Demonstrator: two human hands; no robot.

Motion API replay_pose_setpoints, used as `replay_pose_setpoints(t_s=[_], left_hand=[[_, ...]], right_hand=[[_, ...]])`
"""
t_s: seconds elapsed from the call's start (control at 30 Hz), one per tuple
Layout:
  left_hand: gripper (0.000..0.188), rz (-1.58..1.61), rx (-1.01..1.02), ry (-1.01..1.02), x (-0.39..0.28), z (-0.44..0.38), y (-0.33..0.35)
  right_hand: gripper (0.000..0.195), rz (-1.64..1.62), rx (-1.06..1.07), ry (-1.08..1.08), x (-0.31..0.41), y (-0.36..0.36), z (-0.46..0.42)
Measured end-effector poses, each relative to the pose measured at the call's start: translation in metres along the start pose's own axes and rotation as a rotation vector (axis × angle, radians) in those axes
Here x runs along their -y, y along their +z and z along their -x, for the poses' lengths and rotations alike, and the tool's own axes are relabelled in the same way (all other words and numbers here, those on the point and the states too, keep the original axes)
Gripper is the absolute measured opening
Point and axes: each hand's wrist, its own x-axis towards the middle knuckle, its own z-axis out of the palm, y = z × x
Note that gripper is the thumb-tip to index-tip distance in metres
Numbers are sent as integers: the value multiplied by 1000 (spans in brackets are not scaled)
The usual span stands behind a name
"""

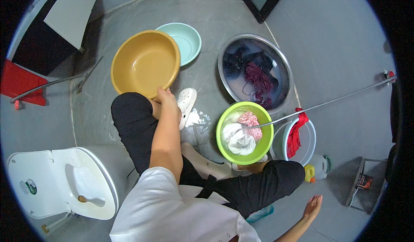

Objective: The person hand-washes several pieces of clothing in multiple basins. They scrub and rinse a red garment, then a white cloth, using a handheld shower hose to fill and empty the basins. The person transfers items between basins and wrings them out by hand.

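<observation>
My left hand point(164, 95) grips the near rim of an ochre plastic basin point(147, 64), which has nothing in it. Off to the right my right hand point(312, 206) is held out with its fingers extended, holding nothing. Between my knees stands a lime-green basin point(268, 145) with white cloth point(237, 140) and a pink patterned cloth point(250, 122) in water. A metal shower hose point(330, 101) runs from the wall, its end over this basin. Beyond it, a large steel basin point(223, 77) holds dark and maroon garments point(258, 80) in water.
A pale mint basin point(190, 41) stands partly behind the ochre one. White powder point(195, 118) lies spilled on the tiles near my white clog point(187, 104). At right are a bucket point(309, 141) with red cloth point(295, 138) and a jug point(320, 167); a toilet point(97, 177) is at left.
</observation>
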Motion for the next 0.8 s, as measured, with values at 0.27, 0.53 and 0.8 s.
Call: replay_pose_setpoints(t_s=[0.27, 0.53, 0.8], left_hand=[[45, -181, -148, -60, 4, -57, -7], [40, 12, 137, -3, 9, -127, -36], [37, -297, 218, -59, 10, -131, -35]], right_hand=[[55, -76, -88, -22, 5, -31, 14], [57, -13, -1, -56, 7, -3, 10], [52, -73, -97, 81, -16, -24, 27]])
